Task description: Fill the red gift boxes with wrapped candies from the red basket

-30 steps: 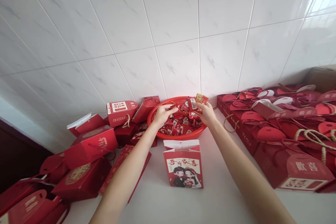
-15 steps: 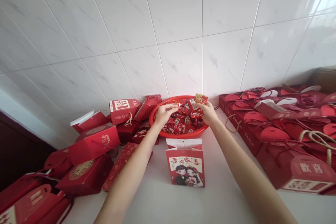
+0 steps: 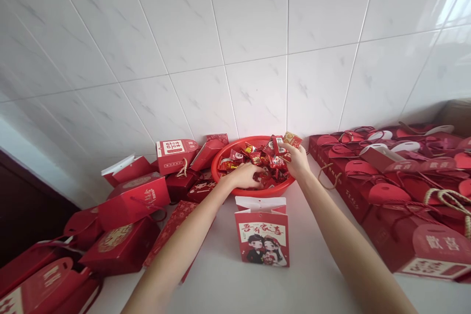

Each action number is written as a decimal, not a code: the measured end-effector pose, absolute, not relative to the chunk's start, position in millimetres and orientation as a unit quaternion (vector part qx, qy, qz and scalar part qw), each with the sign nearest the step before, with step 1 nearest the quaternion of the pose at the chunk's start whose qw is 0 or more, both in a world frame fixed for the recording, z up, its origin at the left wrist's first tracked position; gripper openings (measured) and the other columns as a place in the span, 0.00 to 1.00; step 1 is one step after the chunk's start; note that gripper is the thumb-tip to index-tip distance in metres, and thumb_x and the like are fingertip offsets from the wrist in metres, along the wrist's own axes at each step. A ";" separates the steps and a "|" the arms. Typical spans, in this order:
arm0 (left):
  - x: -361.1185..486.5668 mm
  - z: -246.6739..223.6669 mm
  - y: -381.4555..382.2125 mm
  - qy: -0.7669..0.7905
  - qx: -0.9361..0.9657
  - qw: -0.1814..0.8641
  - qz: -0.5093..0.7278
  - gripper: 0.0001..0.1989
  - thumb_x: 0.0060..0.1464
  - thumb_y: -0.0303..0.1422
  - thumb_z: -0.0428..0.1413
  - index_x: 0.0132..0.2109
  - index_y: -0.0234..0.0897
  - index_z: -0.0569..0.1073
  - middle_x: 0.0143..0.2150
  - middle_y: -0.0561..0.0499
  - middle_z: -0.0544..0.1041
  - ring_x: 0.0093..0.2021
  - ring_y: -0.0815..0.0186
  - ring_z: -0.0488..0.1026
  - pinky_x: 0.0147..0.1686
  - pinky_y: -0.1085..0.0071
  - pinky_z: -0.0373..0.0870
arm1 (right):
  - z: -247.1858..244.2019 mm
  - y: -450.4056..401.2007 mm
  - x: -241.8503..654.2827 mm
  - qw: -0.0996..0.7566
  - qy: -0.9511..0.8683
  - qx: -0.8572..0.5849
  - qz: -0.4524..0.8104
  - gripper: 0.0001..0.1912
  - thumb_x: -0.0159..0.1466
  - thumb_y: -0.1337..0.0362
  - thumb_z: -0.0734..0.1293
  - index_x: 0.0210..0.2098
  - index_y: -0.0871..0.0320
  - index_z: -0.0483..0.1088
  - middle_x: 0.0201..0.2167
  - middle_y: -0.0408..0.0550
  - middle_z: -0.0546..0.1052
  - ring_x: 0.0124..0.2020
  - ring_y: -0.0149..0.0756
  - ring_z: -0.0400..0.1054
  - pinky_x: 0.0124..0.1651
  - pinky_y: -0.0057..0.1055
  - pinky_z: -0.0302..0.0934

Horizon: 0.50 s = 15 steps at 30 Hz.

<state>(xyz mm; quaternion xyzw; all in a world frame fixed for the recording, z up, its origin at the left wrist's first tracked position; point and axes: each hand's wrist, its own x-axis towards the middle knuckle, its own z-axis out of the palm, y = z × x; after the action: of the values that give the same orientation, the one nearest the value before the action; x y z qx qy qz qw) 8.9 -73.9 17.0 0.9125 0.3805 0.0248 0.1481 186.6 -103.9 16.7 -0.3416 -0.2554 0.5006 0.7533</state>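
A red plastic basket (image 3: 235, 144) full of red-wrapped candies (image 3: 256, 158) stands against the wall. Inside its near side, my left hand (image 3: 247, 175) is down among the candies, its fingers bent but apart and the fingertips partly hidden. At the basket's right rim my right hand (image 3: 299, 159) grips a few wrapped candies (image 3: 278, 145), red and white, together with a gold-and-red packet (image 3: 292, 139). In front of the basket an upright red gift box (image 3: 262, 240) shows a cartoon bride and groom; its white-lined top is open.
Several red gift boxes (image 3: 136, 201) lie jumbled on the left. Rows of red boxes (image 3: 390, 206) with rope handles fill the right side. Behind them is a brown carton (image 3: 458, 115). A white tiled wall (image 3: 253, 93) closes off the back of the white table (image 3: 221, 289).
My left hand has come from above the basket's left part down into the candies nearer the front. My right hand still holds its candies. The view has shifted slightly.
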 end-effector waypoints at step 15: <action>5.7 12.0 -63.8 0.453 0.777 0.235 0.368 0.14 0.54 0.23 0.55 0.43 0.36 0.82 0.48 0.46 0.83 0.52 0.58 0.78 0.56 0.62 0.71 | 18.3 -105.6 186.0 0.759 -0.243 -0.341 0.498 0.15 0.42 0.69 0.75 0.27 0.55 0.69 0.25 0.39 0.77 0.26 0.32 0.72 0.23 0.23 0.64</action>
<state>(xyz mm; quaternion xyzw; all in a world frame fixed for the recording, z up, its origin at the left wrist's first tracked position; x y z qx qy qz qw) 5.7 -63.8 12.0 0.7771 0.4531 0.3681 0.2352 186.0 -105.6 18.3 -0.3413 -0.2429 0.4982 0.7591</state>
